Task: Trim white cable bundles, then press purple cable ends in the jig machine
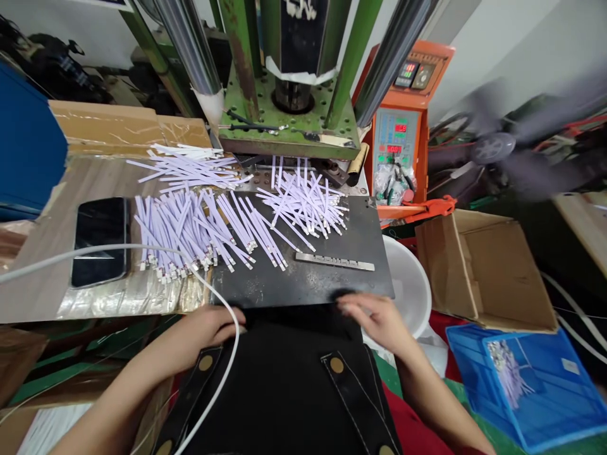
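My left hand (215, 323) is at the front edge of the black work plate (275, 287), its curled fingers closed on the side of the black apron (289, 385). On the other side, my right hand (379, 317) pinches a dark fold of the same apron; its fingertips are slightly blurred. Beyond my hands lies a large pile of short lilac flat cables (177, 230) with white connector ends. A second heap of these cables (308, 202) rests to its right. A slotted metal bar (334, 261) lies on the plate nearer to my right hand.
The green press (289, 129) stands behind the cables. At left is a phone (100, 240), with a white cord (222, 303) crossing in front. To the right are an orange control box (398, 133), a white bucket (410, 287), a cardboard box (502, 272), a blue bin (559, 398) and a spinning fan (493, 148).
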Motion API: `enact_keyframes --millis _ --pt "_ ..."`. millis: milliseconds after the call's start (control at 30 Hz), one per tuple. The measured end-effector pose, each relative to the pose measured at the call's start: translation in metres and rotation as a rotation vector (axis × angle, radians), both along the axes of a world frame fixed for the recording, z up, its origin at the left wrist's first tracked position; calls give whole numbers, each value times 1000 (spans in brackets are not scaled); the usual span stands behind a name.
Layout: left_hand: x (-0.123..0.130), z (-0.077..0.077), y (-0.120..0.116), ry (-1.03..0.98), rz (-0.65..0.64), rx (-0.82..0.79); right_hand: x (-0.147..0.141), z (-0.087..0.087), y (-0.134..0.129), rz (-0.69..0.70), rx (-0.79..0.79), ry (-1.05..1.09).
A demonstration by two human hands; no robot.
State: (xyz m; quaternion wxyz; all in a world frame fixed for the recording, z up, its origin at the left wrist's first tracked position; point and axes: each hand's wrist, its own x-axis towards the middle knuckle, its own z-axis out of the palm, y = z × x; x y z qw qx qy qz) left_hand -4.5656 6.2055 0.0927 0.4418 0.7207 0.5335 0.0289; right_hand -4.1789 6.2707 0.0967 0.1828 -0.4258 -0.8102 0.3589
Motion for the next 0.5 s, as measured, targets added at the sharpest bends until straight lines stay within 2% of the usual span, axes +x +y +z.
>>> enact_keyframes --millis 67,100,200,300,400,500 --pt "15 21 31 -40 -28 134 -9 12 21 -168 246 -31" --pt "24 28 50 -48 -30 251 -12 12 33 -201 355 -88" --pt "53 31 107 -29 -56 565 -18 -3 60 -150 511 -194" --pt "75 25 149 71 -195 586 -16 -18 62 -27 519 -105" --pt "85 25 166 116 -330 531 -15 -17 48 76 513 -10" --pt "85 27 160 195 -429 588 -22 0 43 189 476 57"
